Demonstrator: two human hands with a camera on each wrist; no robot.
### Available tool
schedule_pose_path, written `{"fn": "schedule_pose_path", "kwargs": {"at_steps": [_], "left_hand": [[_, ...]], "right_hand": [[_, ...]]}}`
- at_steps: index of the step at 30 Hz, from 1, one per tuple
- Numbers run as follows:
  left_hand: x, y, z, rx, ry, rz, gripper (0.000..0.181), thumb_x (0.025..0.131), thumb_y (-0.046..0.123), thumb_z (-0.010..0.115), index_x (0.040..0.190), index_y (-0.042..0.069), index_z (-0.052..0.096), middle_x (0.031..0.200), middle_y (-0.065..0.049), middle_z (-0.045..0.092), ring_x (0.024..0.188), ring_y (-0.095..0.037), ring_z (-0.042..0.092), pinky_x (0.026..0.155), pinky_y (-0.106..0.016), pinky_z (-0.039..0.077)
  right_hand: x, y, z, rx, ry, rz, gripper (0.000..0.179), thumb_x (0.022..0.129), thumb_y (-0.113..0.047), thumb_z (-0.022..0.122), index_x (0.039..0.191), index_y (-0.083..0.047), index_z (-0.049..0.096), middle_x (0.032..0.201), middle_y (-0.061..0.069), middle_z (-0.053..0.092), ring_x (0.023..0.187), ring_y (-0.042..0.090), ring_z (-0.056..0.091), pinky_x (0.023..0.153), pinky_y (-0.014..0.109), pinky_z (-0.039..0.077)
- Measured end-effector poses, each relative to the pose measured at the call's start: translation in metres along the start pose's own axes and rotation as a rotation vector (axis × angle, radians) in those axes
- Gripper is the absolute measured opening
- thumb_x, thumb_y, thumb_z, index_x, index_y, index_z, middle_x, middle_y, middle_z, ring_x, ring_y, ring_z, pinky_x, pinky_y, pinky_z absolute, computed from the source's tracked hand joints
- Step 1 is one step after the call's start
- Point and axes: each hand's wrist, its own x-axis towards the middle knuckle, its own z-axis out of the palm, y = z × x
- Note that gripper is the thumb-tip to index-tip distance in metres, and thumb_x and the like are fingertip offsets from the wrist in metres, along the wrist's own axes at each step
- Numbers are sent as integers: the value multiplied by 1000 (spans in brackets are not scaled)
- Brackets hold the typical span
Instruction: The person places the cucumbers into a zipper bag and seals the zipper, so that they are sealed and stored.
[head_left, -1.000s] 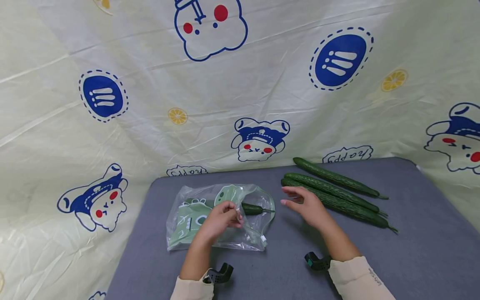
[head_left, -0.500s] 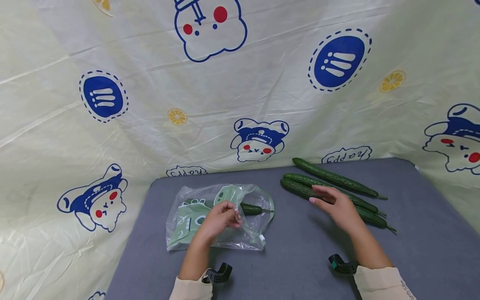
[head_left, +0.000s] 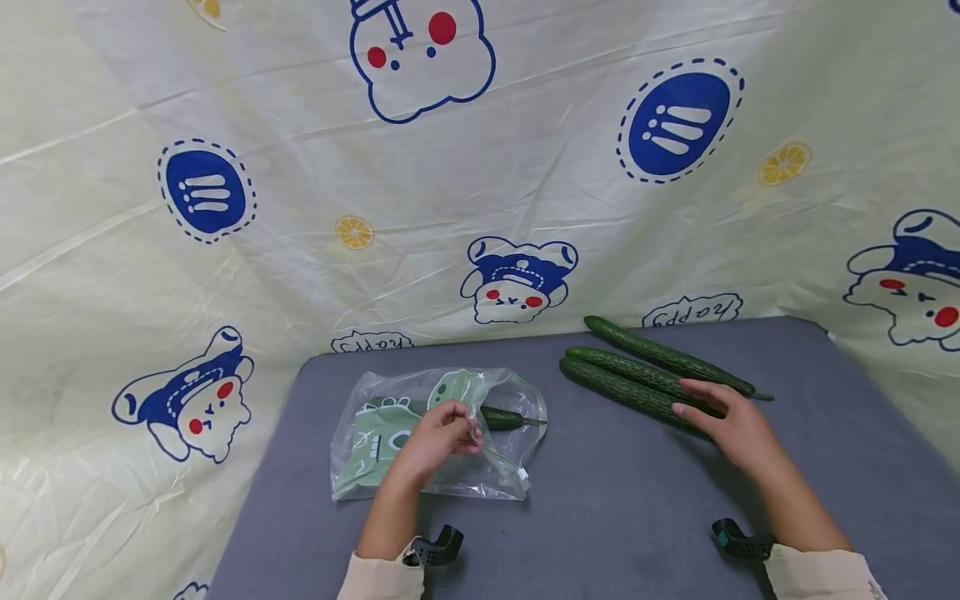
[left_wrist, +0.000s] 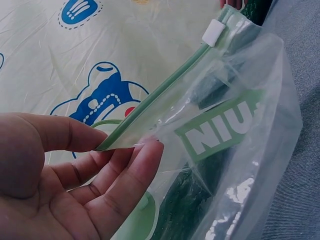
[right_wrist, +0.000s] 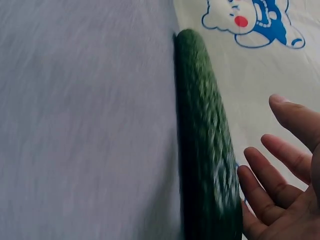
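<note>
A clear zip bag [head_left: 480, 479] with green print lies on the left of the table, a cucumber [head_left: 501, 418] inside it with its stem end toward the opening. My left hand [head_left: 441, 435] pinches the bag's green zip edge between thumb and fingers; in the left wrist view the white slider [left_wrist: 214, 33] sits farther along that edge. At the right, my right hand [head_left: 731, 421] hovers over the stem end of the nearest loose cucumber [head_left: 615, 385], fingers spread and holding nothing. In the right wrist view the fingers [right_wrist: 267, 172] are beside a cucumber [right_wrist: 207, 130].
Two more cucumbers [head_left: 630, 364] lie behind the nearest one, the farthest [head_left: 667, 348] close to the table's back edge. The grey table [head_left: 585, 517] meets a printed plastic sheet [head_left: 420, 183] at the back.
My right hand has moved right, from beside the bag's opening to over the stem ends of the loose cucumbers. The left hand has kept its pinch on the bag.
</note>
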Motion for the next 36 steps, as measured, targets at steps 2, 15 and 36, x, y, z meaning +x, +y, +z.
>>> {"fn": "schedule_pose_path", "kwargs": {"at_steps": [2,15,36], "left_hand": [[0,0,0,1,4,2,13,94,0,49,103,-7,55,89,-11,65,75,-16,68,78,-35,64],[2,-2,0,-4,11,16,14,96,1,51,105,-9,55,89,-10,65,77,-15,67,84,-43,63],[3,-3,-1,-19,27,12,13,96,0,51,104,-8,56,88,-9,64,76,-15,67,81,-40,64]], "right_hand": [[-2,6,-4,-2,6,-3,71,100,-50,58,153,-5,41,151,28,44,136,55,39,94,67,44],[-7,20,-11,-139,-33,22,72,98,-53,60,147,-2,47,147,32,46,128,56,43,92,68,43],[-11,20,-11,-360,-43,-45,57,93,-33,73,135,2,58,137,34,51,119,59,50,87,71,44]]}}
